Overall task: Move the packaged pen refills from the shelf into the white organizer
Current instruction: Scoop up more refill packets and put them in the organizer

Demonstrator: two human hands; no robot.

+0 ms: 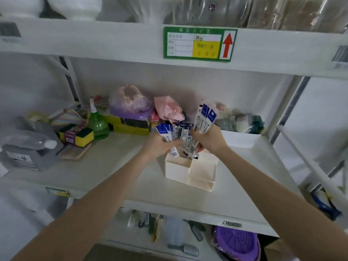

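The left hand [160, 146] grips a bundle of refill packs [179, 137] above the white organizer [190, 171] on the shelf [105, 166]. The right hand [209, 139] clutches more packs [204, 119], some lower ends seemingly inside a compartment.

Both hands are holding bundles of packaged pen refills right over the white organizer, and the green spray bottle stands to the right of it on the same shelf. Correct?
Not quite. In the head view the green spray bottle stands to the left of the white organizer, beside the sponges. The rest holds: the left hand and right hand each hold packaged pen refills over the organizer.
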